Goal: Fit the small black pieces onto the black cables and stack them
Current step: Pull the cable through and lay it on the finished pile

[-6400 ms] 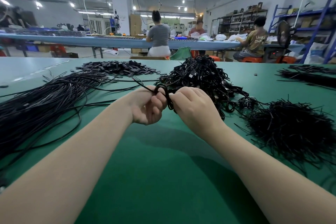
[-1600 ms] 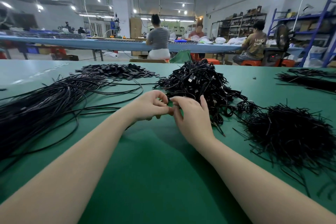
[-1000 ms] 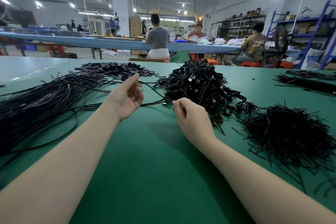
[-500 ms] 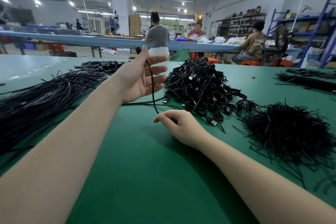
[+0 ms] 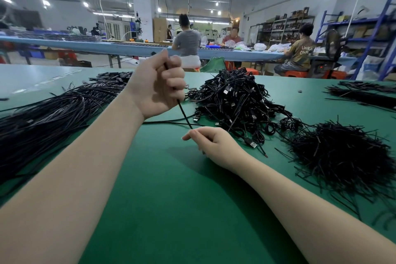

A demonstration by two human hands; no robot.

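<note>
Raised since half a second ago, the left hand (image 5: pixel 157 85) is now clenched around a black cable (image 5: pixel 184 114) also pinched in the right hand's (image 5: pixel 211 142) grip, while large unfinished cable bundles (image 5: pixel 49 113) remain on the desk (image 5: pixel 171 199).

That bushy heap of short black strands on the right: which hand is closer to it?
The right hand. It rests on the table just left of the heap, pinching a cable. The left hand is raised farther left, gripping the same cable.
</note>
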